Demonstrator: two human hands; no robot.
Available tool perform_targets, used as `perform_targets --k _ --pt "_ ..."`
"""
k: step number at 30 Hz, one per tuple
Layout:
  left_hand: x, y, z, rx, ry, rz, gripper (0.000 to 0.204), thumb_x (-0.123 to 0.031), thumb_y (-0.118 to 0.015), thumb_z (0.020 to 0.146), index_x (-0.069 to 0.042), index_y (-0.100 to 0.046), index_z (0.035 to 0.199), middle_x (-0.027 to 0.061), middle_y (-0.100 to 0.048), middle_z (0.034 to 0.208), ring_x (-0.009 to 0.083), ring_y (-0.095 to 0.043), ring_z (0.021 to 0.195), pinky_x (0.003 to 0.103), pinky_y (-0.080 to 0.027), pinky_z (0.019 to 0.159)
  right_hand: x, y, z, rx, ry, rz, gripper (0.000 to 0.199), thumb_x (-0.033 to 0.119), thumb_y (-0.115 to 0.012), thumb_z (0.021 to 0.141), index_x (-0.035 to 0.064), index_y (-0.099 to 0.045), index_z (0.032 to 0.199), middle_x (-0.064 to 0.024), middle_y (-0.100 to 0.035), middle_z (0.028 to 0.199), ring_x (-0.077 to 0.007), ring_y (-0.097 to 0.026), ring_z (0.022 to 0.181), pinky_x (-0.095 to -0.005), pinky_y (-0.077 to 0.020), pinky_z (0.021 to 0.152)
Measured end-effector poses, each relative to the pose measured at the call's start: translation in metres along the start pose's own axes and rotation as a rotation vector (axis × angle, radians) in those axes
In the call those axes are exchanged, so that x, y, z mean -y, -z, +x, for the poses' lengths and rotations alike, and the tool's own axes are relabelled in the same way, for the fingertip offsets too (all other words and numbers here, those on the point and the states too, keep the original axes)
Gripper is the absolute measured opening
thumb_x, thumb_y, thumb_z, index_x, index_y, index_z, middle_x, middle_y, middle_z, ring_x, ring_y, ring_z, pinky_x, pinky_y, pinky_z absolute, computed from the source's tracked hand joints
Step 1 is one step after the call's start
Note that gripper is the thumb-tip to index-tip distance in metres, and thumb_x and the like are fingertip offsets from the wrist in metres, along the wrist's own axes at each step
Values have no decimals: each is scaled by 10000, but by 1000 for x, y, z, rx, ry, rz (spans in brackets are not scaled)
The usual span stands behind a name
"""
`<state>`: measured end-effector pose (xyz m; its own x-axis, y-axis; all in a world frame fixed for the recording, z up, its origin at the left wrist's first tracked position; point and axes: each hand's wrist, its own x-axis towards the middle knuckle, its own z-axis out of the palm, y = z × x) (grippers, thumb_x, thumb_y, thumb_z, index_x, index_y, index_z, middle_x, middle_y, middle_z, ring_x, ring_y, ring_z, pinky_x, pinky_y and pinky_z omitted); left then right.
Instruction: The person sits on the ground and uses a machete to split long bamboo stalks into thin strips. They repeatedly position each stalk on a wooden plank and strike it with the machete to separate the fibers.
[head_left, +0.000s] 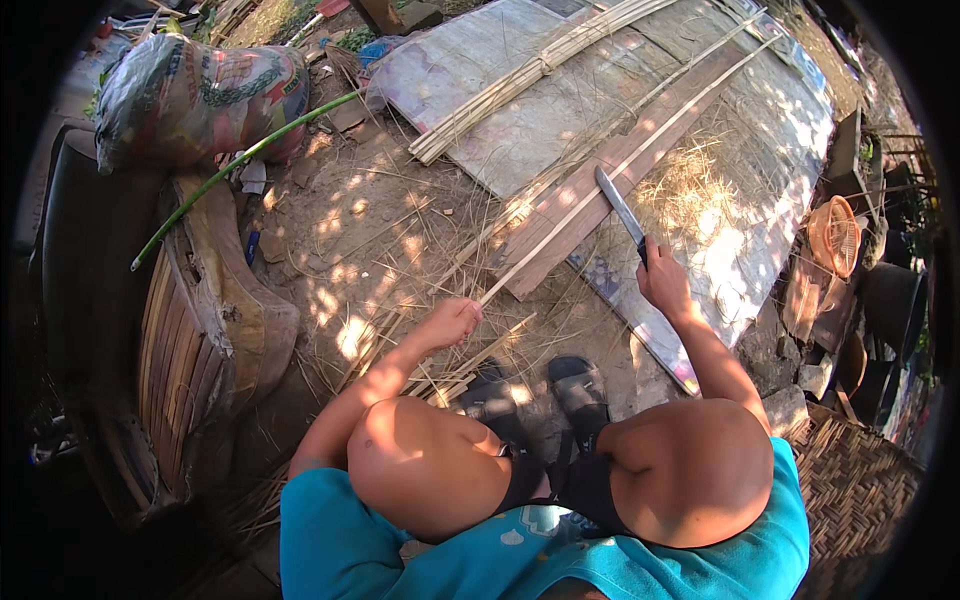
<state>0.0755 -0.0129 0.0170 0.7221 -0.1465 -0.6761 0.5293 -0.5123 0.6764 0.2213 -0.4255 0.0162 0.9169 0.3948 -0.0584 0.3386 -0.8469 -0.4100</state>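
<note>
My left hand is closed round the near end of a long, pale bamboo strip. The strip runs away to the upper right, lying along a reddish-brown wooden board. In my right hand is a knife with a dark handle, its fingers wrapped round it. The blade points up and left, and its tip is by the strip; whether it touches cannot be made out. Thin shavings lie heaped on the sheet right of the board.
A bundle of split bamboo strips lies on the large pale sheet. At left are a stuffed sack, a green stalk and a worn wooden piece. An orange basket and woven matting are on the right.
</note>
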Motion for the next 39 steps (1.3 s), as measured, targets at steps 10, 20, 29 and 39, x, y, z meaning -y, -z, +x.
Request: perform_targets --k 10,20,29,39 --pt "47 -23 -74 -408 -12 163 339 -352 -575 1034 -40 -706 1041 210 -676 802 398 -638 722 467 -504 694 -25 -15 16 -207 -97 -51 386 385 -516 1068 36 -558 1229 -256 -646 728 -462 -688 693 -536 -557 580" --pt "8 -40 -60 -406 20 580 471 -435 -403 1090 -16 -589 982 308 -681 831 521 -664 859 623 -515 776 -26 6 30 -228 -165 -60 307 380 -508 1066 91 -573 1146 -223 -652 705 -468 -653 626 -548 -540 570" --pt "43 -19 -30 -351 -129 160 519 -420 -449 1090 18 -602 858 270 -613 759 474 -597 734 509 -470 698 77 -42 -12 -15 153 73 362 405 -529 1058 99 -592 1241 -247 -663 783 -478 -685 765 -558 -554 656" --pt "23 -49 -33 -518 -193 419 491 -442 -401 1090 -12 -591 948 293 -663 789 509 -661 802 582 -503 722 72 -35 -29 20 90 63 421 417 -561 1042 134 -543 1353 -251 -668 926 -463 -679 744 -539 -567 683"
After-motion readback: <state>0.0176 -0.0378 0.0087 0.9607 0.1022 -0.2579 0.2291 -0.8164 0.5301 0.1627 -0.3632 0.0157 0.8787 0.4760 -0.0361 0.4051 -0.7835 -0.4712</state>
